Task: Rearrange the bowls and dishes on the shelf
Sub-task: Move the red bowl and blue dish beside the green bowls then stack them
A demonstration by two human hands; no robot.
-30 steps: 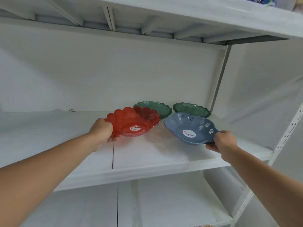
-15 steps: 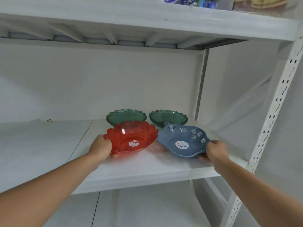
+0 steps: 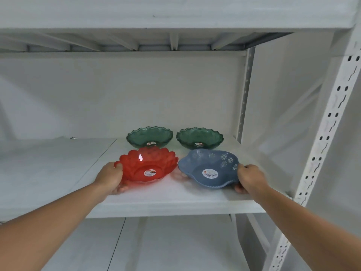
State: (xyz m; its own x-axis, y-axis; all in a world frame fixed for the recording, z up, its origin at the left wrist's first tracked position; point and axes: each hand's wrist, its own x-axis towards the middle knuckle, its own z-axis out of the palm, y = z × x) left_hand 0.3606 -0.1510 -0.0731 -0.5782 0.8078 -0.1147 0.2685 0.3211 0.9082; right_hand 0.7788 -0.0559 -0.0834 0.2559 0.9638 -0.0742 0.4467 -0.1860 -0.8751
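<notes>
Left hand (image 3: 111, 178) grips the red bowl (image 3: 148, 166) rim, right hand (image 3: 249, 178) the blue dish (image 3: 209, 169), aligning both mid-frame before the green bowls (image 3: 149, 136).

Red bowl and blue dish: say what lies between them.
Nothing: the head view shows only bare shelf between the red bowl and blue dish.

White metal shelving (image 3: 175, 204), perforated upright post (image 3: 320, 145), plain white wall (image 3: 117, 90), soft even light

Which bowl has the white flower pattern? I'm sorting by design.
The blue bowl, front right, gripped by the right hand. The red bowl and both green bowls behind are translucent, unprinted.
</notes>
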